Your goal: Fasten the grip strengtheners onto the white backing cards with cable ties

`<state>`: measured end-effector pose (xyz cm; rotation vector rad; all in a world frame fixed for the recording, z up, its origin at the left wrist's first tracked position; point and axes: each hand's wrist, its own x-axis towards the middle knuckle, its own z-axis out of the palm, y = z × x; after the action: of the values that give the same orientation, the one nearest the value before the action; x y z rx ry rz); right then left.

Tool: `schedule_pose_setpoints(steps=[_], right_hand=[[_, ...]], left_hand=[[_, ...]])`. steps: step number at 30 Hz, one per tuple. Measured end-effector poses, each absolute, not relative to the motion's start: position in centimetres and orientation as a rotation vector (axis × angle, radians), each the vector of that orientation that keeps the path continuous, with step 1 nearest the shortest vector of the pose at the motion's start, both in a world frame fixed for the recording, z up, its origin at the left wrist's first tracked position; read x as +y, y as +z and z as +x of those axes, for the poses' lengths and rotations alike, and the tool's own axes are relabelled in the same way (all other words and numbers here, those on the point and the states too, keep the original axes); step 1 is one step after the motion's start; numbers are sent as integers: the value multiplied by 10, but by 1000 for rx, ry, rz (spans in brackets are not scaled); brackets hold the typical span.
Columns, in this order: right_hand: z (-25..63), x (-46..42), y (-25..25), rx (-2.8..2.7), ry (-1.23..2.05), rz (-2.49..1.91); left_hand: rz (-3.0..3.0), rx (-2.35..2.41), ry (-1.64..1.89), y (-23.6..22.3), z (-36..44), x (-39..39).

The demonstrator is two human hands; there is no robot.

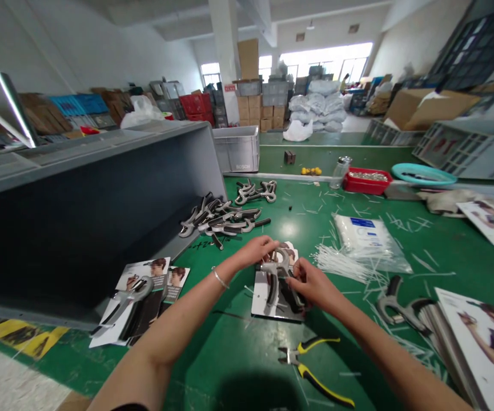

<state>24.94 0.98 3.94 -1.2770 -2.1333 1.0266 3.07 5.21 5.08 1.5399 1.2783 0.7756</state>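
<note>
A grey and black hand gripper (277,281) lies on a printed backing card (260,299) on the green table (247,354). My left hand (258,250) curls over the top of the hand gripper, fingers closed on it. My right hand (310,281) pinches at its right side near the handles; what the fingertips hold is too small to make out. Yellow-handled pliers (313,365) lie just in front of the card.
A pile of loose hand grippers (221,220) lies beyond my hands. Carded ones (137,299) sit at the left by a long grey bin (84,194). White cable ties (345,264), a bag (369,237), more cards (482,342) and a red tray (366,181) are on the right.
</note>
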Motion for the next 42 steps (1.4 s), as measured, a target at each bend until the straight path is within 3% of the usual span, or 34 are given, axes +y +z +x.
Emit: schedule_pose_setpoints(steps=[7, 12, 17, 25, 28, 36, 42], right_hand=[[240, 11, 8, -2098, 1037, -1389], [231, 11, 12, -2123, 1003, -1343], [227, 26, 25, -2044, 1203, -1387], [237, -16, 24, -2452, 537, -1495], [234, -26, 24, -2465, 368, -1329], [216, -14, -4, -2301, 444, -1331], [224, 10, -12, -2216, 526, -1270]], left_hand=[[1452, 1221, 813, 10, 14, 22], [1425, 1269, 1030, 1, 10, 6], [1364, 1315, 1109, 3, 10, 18], [1674, 1279, 943, -6, 14, -11], [1802, 1373, 948, -4, 20, -5], [1819, 1224, 975, -3, 34, 21], [1777, 1362, 1066, -13, 43, 7]])
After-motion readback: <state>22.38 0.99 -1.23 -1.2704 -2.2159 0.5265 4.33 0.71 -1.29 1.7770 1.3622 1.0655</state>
